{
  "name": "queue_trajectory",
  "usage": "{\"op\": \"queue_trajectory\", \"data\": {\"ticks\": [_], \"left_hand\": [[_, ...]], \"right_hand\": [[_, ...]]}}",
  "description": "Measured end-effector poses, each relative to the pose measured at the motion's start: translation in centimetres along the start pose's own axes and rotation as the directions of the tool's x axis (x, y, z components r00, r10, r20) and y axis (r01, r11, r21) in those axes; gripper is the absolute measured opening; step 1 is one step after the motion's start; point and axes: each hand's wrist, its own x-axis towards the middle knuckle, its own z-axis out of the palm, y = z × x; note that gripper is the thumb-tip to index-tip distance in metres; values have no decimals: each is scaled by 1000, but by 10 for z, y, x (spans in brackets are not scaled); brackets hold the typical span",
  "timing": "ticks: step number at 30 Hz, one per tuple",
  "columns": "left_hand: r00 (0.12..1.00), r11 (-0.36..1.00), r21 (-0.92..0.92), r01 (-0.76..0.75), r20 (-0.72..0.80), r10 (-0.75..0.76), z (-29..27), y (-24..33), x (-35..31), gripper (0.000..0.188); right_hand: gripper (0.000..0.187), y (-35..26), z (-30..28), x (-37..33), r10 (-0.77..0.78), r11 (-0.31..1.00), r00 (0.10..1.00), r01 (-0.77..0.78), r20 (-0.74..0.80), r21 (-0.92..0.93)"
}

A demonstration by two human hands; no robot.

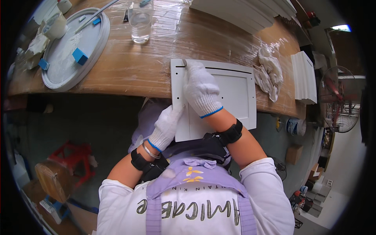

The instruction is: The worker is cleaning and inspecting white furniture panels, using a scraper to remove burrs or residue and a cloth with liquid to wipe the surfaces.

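A white panel (231,92) with a recessed middle, small dark holes and a dark slot along its far end rests partly on the table and juts over its near edge toward me. In a white knit glove, my left hand (169,122) grips the panel's left edge, its thumb side against the face. My right hand (201,88), also gloved, is closed over the panel's far left part. A thin greyish tip (185,62) pokes out beyond its fingers at the far edge; most of whatever it holds is hidden.
Film-wrapped table (156,62) carries a glass of water (141,27), a round lid (94,51) with blue blocks (80,56) and white powder, a crumpled rag (269,74) and stacked white panels (304,77). A fan (338,102) stands right; a red stool (74,158) is lower left.
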Motion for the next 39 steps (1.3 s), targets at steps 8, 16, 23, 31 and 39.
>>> {"op": "queue_trajectory", "data": {"ticks": [8,16,23,31,39], "left_hand": [[999,1000,-28,-5,50,7,1,-1,2,51],[983,917,-394,66,183,8,-28,10,-8,44],[964,877,-434,205,243,-105,-39,34,-15,40],[969,861,-472,191,233,-87,-32,44,-18,39],[969,864,-470,182,237,-75,-28,43,-17,42]], "right_hand": [[14,-8,0,-1,-8,999,997,4,-77,-42],[14,62,-66,-1,-121,919,992,95,45,383],[11,87,-78,0,-474,876,858,482,198,6],[11,58,-55,-1,-433,899,900,427,51,95],[10,57,-53,-5,-407,908,914,404,2,113]]}}
